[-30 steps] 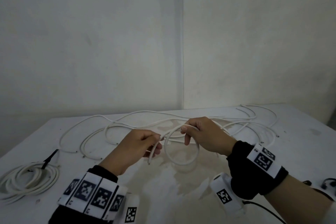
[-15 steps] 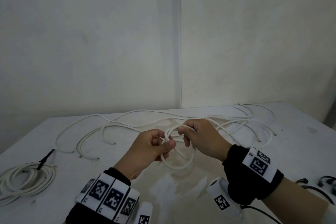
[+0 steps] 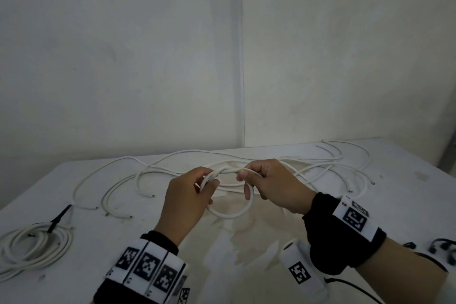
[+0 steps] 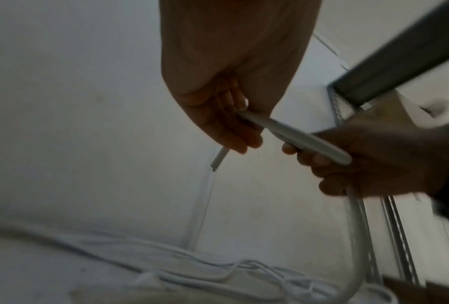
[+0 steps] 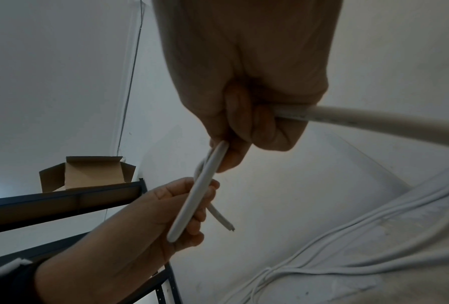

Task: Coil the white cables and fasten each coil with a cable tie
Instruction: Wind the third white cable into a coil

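Note:
I hold a small loop of white cable [image 3: 229, 216] above the white table [image 3: 246, 266]. My left hand [image 3: 209, 184] grips the loop's left top, and the cable's cut end [image 4: 219, 158] sticks out below its fingers. My right hand [image 3: 244, 180] grips the loop's right top, with the cable [image 5: 374, 121] running out of its fist towards the table. Both hands are close together, a short stretch of cable [image 4: 309, 144] between them. Several loose white cables [image 3: 333, 165] lie spread behind the hands.
A finished white coil [image 3: 32, 247] with a black cable tie [image 3: 59, 217] lies at the table's left edge. Small black items [image 3: 441, 247] lie at the right edge. In the right wrist view a cardboard box [image 5: 88, 172] stands on a dark shelf [image 5: 62, 197].
My left hand has risen and moved right to grip the loop close beside my right hand. The loop has drawn tighter and now hangs below both hands.

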A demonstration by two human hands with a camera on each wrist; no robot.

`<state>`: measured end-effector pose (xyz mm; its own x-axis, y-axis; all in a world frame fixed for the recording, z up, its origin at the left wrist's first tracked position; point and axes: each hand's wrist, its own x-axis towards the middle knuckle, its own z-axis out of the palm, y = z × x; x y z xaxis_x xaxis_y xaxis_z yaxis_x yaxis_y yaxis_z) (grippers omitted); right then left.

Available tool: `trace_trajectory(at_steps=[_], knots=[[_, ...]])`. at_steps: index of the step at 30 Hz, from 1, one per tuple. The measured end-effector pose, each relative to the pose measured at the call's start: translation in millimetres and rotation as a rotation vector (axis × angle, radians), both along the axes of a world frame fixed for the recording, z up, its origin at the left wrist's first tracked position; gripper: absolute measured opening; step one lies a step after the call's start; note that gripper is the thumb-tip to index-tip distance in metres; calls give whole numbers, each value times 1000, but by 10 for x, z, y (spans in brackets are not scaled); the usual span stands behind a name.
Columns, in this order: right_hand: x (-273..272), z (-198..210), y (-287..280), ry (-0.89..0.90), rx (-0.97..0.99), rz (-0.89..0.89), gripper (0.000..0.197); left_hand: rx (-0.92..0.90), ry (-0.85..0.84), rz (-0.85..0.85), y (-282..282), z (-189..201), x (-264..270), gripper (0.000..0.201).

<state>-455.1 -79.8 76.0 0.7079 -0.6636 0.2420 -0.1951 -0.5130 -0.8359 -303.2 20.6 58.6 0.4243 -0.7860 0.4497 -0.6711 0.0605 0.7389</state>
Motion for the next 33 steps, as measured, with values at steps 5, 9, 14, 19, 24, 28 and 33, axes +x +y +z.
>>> trace_trajectory(at_steps=[5, 9, 14, 19, 24, 28, 33], knots=[[-70, 9, -66, -22, 46, -28, 26, 129, 556, -138, -2, 134, -65, 29], [-87, 30, -84, -19, 72, -4, 26, 201, 634, -181, -6, 224, -23, 31], [-91, 42, -103, -23, 101, 9, 23, 219, 102, -123, -24, 141, 52, 12], [-84, 51, -102, -45, 134, 33, 22, 169, 633, -389, -25, 151, -60, 13], [-110, 72, -128, -9, 159, 56, 22, 184, 379, -411, -64, 84, -28, 11], [-112, 58, -158, 22, 185, 59, 23, 154, 153, -340, -104, -3, -4, 16], [-84, 61, -204, 35, 151, 31, 23, 200, -62, -253, -105, 19, 0, 22]])
